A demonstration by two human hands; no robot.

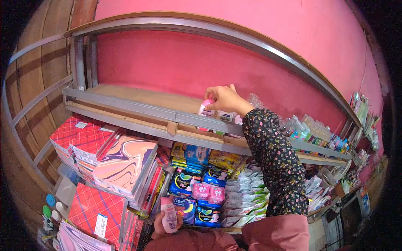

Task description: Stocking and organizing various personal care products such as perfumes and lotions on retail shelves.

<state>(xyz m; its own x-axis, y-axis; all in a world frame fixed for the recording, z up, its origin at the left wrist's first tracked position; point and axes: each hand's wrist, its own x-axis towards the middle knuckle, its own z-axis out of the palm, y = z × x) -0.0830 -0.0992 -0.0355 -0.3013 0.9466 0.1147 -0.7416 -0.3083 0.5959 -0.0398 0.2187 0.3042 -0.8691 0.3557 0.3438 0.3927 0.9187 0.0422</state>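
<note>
My right hand (223, 98) reaches over the metal front rail (150, 113) of the upper shelf. Its fingers grip the pink cap end of a white-and-pink plastic bottle (204, 109), which stands upright behind the rail; the rail hides part of it. Right beside that bottle is another white bottle (225, 116), partly covered by my hand and wrist. Low in the view, close to my body, my left hand (163, 221) holds a pale pink plastic bottle (169, 215) with printing on its back.
Below the shelf lie stacked notebooks (125, 163), sanitary pad packs (185, 182) and rows of sachets (245, 194). Several clear bottles (301, 125) line the shelf's right part. A pink wall (188, 62) rises behind; a metal beam (188, 23) crosses above.
</note>
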